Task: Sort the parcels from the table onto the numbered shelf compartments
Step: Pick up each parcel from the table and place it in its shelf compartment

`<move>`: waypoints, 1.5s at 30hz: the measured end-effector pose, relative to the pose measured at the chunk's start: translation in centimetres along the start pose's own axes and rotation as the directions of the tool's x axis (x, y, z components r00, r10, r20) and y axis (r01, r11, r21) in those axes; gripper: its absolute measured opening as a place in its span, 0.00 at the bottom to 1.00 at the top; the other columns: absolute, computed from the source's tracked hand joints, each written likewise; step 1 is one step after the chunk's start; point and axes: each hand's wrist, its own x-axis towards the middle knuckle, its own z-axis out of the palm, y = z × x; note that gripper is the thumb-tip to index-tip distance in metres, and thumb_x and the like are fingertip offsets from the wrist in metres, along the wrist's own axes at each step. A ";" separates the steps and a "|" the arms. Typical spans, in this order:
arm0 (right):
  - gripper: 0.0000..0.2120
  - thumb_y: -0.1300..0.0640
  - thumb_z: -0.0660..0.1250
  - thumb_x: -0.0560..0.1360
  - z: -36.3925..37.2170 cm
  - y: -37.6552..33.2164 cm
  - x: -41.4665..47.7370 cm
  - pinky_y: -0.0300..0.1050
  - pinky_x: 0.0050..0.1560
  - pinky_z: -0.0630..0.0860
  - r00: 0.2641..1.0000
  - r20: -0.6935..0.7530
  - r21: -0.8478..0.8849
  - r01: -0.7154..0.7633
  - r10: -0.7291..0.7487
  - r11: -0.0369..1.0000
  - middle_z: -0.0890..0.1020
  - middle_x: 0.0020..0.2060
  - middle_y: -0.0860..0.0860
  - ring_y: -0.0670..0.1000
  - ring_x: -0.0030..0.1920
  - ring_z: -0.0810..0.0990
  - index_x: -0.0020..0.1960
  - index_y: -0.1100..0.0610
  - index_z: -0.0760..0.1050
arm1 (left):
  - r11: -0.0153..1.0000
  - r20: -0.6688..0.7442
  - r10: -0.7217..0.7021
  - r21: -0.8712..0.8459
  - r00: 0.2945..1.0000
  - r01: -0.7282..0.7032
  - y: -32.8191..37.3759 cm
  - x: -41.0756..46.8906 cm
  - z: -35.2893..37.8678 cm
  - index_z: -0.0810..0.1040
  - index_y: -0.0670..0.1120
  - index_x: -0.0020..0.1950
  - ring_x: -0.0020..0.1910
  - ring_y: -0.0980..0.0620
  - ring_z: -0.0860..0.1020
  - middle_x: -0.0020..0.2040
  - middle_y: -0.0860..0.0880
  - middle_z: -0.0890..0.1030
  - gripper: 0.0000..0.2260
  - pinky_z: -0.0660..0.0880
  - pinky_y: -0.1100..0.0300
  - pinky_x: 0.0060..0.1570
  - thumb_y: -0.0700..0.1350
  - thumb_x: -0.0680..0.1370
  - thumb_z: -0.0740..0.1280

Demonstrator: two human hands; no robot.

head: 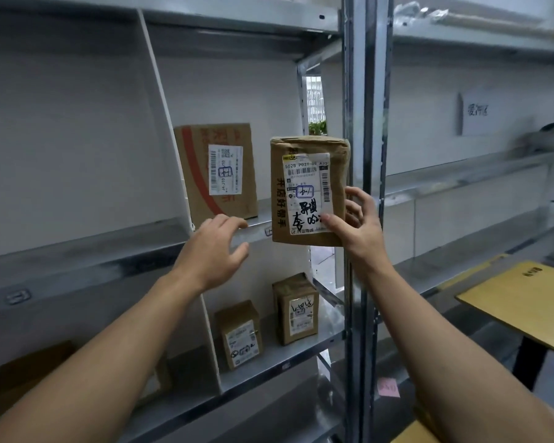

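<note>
- Both bare forearms reach up from the bottom edge of the view toward a grey metal shelf unit (pixel 354 155).
- Right hand (pixel 357 228) has its grip clamped on a brown parcel (pixel 307 190): the thumb presses the lower right corner of the white label, the fingers wrap behind the right edge.
- That parcel is held upright in the air, just in front of the middle shelf (pixel 256 233), at the right end of the compartment beside the steel upright.
- Its label carries a boxed handwritten mark and larger black handwriting below.
- Left hand (pixel 213 247) hovers with fingers spread apart and empty, at the front edge of the same shelf and just left of the held parcel.
- Behind the left hand, a larger cardboard box (pixel 218 171) with a red stripe stands upright on the middle shelf, leaning against the white divider (pixel 165 123) on its left.
- On the lower shelf (pixel 269 362), two small brown boxes stand upright side by side: one (pixel 239 334) near the divider, the other (pixel 296 308) toward the right end.
- At the right edge, a yellow-brown board (pixel 525 302) lies flat.
</note>
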 end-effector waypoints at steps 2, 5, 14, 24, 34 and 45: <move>0.28 0.55 0.79 0.70 0.4 0.3 0.8 0.57 0.52 0.83 1.000 0.000 -0.011 0.025 -0.025 1.000 0.77 0.62 0.56 0.59 0.61 0.80 0.64 0.40 0.72 | 1.000 -0.015 0.004 -0.023 1.000 -0.004 -0.6 0.6 0.3 0.71 0.50 0.69 0.63 0.54 0.71 0.64 0.52 0.75 0.18 0.70 0.54 0.64 0.51 0.79 0.64; 0.27 0.53 0.79 0.70 0.9 0.8 2.5 0.56 0.52 0.84 0.999 0.008 -0.036 0.040 -0.040 0.999 0.76 0.62 0.56 0.59 0.61 0.80 0.63 0.39 0.71 | 0.999 -0.038 0.021 -0.044 0.999 -0.023 -1.0 1.5 0.9 0.72 0.50 0.68 0.62 0.54 0.72 0.63 0.52 0.76 0.17 0.71 0.54 0.63 0.50 0.79 0.64; 0.24 0.57 0.74 0.76 1.9 3.1 10.1 0.45 0.50 0.83 1.000 0.019 0.001 0.024 -0.024 1.000 0.77 0.60 0.51 0.52 0.58 0.81 0.65 0.42 0.68 | 0.998 -0.122 0.058 0.040 0.991 -0.054 -1.9 5.4 2.0 0.72 0.50 0.67 0.64 0.54 0.70 0.63 0.53 0.75 0.17 0.70 0.53 0.66 0.51 0.79 0.64; 0.23 0.56 0.72 0.78 2.3 6.6 14.4 0.56 0.59 0.81 0.997 0.072 -0.327 0.048 -0.026 0.944 0.79 0.62 0.50 0.52 0.62 0.79 0.68 0.42 0.68 | 0.997 -0.098 0.022 0.075 0.995 -0.015 -3.5 5.8 3.6 0.74 0.50 0.65 0.59 0.54 0.72 0.60 0.53 0.76 0.19 0.72 0.53 0.61 0.54 0.77 0.59; 0.24 0.58 0.72 0.77 3.4 6.8 15.6 0.51 0.59 0.81 0.998 0.067 -0.401 0.028 -0.002 0.916 0.79 0.64 0.52 0.49 0.60 0.78 0.70 0.47 0.69 | 0.996 -0.059 -0.003 0.088 0.998 0.008 -4.0 6.1 3.7 0.73 0.49 0.66 0.61 0.54 0.71 0.62 0.53 0.75 0.19 0.71 0.53 0.63 0.53 0.78 0.59; 0.28 0.59 0.71 0.78 3.9 6.8 16.5 0.52 0.63 0.76 0.994 0.058 -0.490 -0.049 0.088 0.870 0.79 0.67 0.52 0.52 0.67 0.77 0.75 0.47 0.67 | 0.997 -0.067 -0.001 0.076 0.998 0.006 -4.0 6.2 3.8 0.74 0.49 0.65 0.59 0.54 0.71 0.61 0.54 0.74 0.19 0.72 0.52 0.61 0.54 0.77 0.59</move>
